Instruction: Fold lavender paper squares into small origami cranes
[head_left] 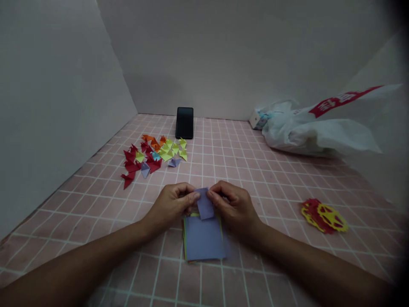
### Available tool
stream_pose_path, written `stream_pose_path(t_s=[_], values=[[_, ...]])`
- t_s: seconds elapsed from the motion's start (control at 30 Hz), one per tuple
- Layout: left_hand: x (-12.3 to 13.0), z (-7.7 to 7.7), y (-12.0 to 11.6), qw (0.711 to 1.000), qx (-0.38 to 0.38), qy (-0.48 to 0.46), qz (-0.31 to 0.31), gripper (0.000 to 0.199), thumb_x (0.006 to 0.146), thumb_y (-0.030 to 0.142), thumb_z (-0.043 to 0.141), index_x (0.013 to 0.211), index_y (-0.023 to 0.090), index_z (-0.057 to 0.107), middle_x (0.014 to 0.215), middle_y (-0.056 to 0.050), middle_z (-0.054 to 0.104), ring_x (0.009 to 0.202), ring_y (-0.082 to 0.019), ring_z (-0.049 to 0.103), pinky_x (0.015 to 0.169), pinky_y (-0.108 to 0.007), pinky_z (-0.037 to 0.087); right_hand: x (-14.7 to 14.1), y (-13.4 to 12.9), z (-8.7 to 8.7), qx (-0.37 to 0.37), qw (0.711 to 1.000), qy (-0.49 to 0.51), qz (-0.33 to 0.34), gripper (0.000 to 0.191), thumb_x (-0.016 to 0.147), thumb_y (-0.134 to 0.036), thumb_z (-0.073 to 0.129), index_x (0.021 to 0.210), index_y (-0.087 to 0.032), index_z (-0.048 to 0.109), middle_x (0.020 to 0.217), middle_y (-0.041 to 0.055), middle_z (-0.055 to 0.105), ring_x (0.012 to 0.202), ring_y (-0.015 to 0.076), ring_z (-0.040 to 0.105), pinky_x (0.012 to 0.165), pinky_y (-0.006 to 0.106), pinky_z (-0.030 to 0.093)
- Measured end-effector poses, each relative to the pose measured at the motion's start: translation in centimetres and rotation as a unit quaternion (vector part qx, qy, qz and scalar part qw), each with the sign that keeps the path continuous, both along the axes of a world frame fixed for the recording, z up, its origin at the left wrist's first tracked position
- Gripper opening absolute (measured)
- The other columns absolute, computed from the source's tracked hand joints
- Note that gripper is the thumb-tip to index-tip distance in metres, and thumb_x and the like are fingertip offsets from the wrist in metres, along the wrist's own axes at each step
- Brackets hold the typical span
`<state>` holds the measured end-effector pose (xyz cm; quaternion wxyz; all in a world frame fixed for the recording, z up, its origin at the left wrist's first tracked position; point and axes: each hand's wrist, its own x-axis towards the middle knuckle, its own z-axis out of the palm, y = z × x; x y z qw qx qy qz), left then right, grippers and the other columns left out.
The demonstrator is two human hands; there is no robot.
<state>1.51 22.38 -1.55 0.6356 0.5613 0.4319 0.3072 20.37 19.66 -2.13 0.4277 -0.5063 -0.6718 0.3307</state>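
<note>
Between my two hands is a small folded piece of purple origami paper, a narrow rectangle tilted slightly. My left hand pinches its upper left corner between thumb and forefinger. At the upper right edge, my right hand pinches it the same way. Just below lies a stack of square paper sheets, a purple one on top and yellow and green edges showing at the sides. The folded paper overlaps the far edge of this stack in view.
Several folded paper cranes in red, orange, yellow, blue and purple lie at left. Behind them a black phone leans near the wall. A white plastic bag and small box sit back right; red and yellow cutouts lie right.
</note>
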Motion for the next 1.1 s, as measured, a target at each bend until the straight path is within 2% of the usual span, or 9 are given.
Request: stream_pose_path(t_s=[0.27, 0.47, 0.7, 0.9, 0.97, 1.03, 1.1], values=[[-0.1, 0.4, -0.3, 0.999, 0.034, 0.0, 0.019, 0.026, 0.079, 0.041, 0.068, 0.073, 0.016, 0.061, 0.06, 0.004, 0.054, 0.051, -0.008, 0.047, 0.05, -0.021, 0.04, -0.2, -0.1, 0.4, -0.11, 0.986, 0.109, 0.068, 0.022, 0.09, -0.035, 0.058, 0.075, -0.019, 0.059, 0.068, -0.0014, 0.053, 0.061, 0.012, 0.045, 0.056, 0.025, 0.036], [-0.1, 0.6, -0.4, 0.997, 0.068, 0.018, 0.021, 0.026, 0.078, 0.04, 0.068, 0.07, 0.017, 0.058, 0.06, 0.005, 0.052, 0.052, -0.008, 0.045, 0.049, -0.021, 0.036, -0.5, -0.1, 0.4, -0.145, 0.978, 0.129, 0.08, 0.029, 0.089, -0.04, 0.058, 0.069, -0.019, 0.051, 0.066, -0.0023, 0.047, 0.06, 0.0115, 0.041, 0.056, 0.025, 0.034], [-0.2, 0.5, -0.3, 1.0, 0.015, -0.01, 0.019, 0.029, 0.077, 0.039, 0.067, 0.064, 0.019, 0.05, 0.048, 0.007, 0.047, 0.044, -0.007, 0.041, 0.045, -0.021, 0.032, -0.6, -0.4, 0.3, -0.232, 0.951, 0.175, 0.109, 0.038, 0.092, -0.052, 0.055, 0.072, -0.021, 0.047, 0.06, -0.0047, 0.045, 0.051, 0.0092, 0.039, 0.047, 0.022, 0.031], [-0.2, 0.3, -0.4, 0.998, -0.015, -0.056, 0.012, 0.03, 0.08, 0.036, 0.067, 0.064, 0.018, 0.049, 0.049, 0.007, 0.048, 0.042, -0.006, 0.039, 0.045, -0.02, 0.032, -0.7, -0.6, 0.9, -0.29, 0.928, 0.205, 0.109, 0.039, 0.092, -0.055, 0.054, 0.072, -0.021, 0.048, 0.046, -0.0093, 0.04, 0.035, 0.0062, 0.03, 0.035, 0.02, 0.021], [-0.3, 0.3, -0.4, 0.997, 0.003, -0.075, 0.013, 0.027, 0.084, 0.038, 0.067, 0.071, 0.018, 0.053, 0.054, 0.006, 0.05, 0.046, -0.007, 0.043, 0.047, -0.019, 0.036, -0.5, -0.4, 1.0, -0.324, 0.909, 0.238, 0.111, 0.04, 0.089, -0.056, 0.058, 0.071, -0.021, 0.048, 0.046, -0.0101, 0.04, 0.033, 0.0051, 0.028, 0.032, 0.019, 0.018], [-0.3, 0.3, -0.2, 0.995, 0.051, -0.088, 0.021, 0.024, 0.08, 0.036, 0.073, 0.089, 0.019, 0.059, 0.069, 0.004, 0.059, 0.055, -0.009, 0.051, 0.052, -0.02, 0.043, -0.1, 0.0, 1.2, -0.375, 0.872, 0.29, 0.127, 0.041, 0.085, -0.057, 0.063, 0.071, -0.021, 0.046, 0.046, -0.0107, 0.04, 0.032, 0.0039, 0.026, 0.032, 0.018, 0.015], [-0.4, 0.3, 0.0, 0.989, 0.126, -0.072, 0.022, 0.045, 0.07, 0.028, 0.083, 0.11, 0.023, 0.061, 0.1, -0.002, 0.065, 0.071, -0.011, 0.059, 0.06, -0.022, 0.05, 0.2, 0.4, 1.4, -0.423, 0.829, 0.331, 0.153, 0.041, 0.081, -0.053, 0.068, 0.07, -0.022, 0.044, 0.046, -0.0109, 0.04, 0.032, 0.003, 0.025, 0.032, 0.017, 0.015]])
